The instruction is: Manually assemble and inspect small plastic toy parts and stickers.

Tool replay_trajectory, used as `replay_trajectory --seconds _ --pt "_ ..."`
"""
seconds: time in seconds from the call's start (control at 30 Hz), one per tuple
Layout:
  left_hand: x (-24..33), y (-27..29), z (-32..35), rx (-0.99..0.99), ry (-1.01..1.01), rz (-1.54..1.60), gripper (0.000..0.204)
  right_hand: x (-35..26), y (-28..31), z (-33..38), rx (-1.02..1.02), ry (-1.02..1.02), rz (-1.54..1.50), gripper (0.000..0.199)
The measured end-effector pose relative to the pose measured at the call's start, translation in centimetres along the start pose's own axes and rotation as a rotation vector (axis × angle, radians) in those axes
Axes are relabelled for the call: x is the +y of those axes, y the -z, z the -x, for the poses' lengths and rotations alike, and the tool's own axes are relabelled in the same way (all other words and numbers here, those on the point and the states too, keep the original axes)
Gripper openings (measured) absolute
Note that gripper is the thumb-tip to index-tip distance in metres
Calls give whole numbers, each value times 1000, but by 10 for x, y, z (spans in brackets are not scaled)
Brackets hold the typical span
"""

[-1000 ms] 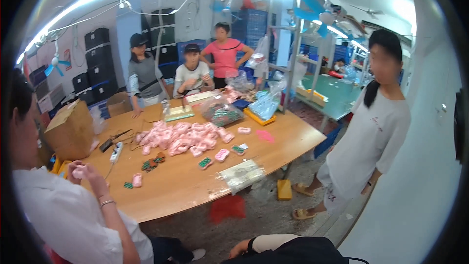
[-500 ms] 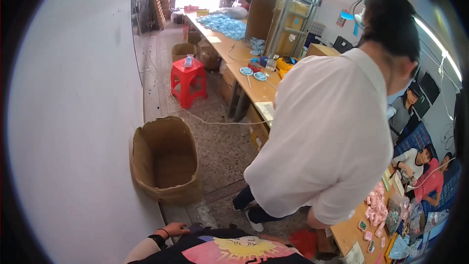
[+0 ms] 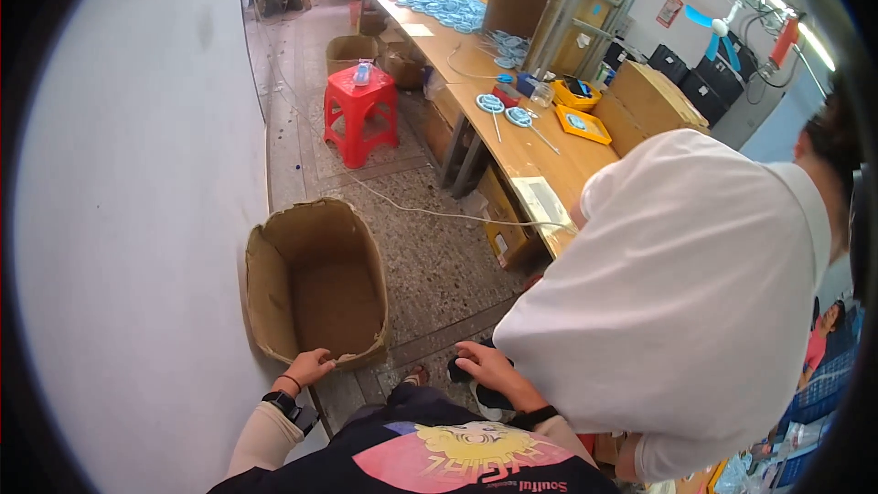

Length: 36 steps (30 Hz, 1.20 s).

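While I look down past my chest, my left hand (image 3: 309,368) curls its fingers over the near rim of the open brown cardboard box (image 3: 315,285), which sits on the speckled floor against the white wall. My right hand (image 3: 487,368) rests well apart from it, beside a dark shoe (image 3: 476,382); I cannot tell whether it grips anything. A person in a white shirt (image 3: 681,297) bends close on my right, by the long wooden table (image 3: 530,151), with a red plastic stool (image 3: 363,110) further off.

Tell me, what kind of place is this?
Probably a small assembly workshop: a long wooden worktable carries many round blue parts, open brown cardboard boxes stand on the floor, and metal shelving holds more boxes.
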<state>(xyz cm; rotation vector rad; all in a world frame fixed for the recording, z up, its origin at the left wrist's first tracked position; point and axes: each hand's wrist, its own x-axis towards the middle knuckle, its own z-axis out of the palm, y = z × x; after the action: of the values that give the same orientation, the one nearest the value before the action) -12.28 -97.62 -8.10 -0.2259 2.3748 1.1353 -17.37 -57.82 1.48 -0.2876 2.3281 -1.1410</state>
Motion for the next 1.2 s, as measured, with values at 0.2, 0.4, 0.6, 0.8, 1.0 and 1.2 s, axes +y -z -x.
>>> replay_trajectory --seconds 0.2,0.4,0.6,0.8,1.0,1.2 --pt "12 77 -31 608 -260 -365 32 27 19 3 363 13 -118 43" --pt "83 275 27 1477 -187 -877 30 26 28 -7 461 -68 -46 45" --pt "141 353 42 1700 115 -1151 32 19 50 -41 388 -122 -171 45" --pt "121 355 37 1650 187 -1368 37 4 81 -124 393 -108 -181 45" --pt "116 369 37 1744 249 -1490 40 -19 130 -238 383 -47 -44 47" --pt "101 376 41 1758 365 -1566 37 0 200 -350 357 -125 295 46"
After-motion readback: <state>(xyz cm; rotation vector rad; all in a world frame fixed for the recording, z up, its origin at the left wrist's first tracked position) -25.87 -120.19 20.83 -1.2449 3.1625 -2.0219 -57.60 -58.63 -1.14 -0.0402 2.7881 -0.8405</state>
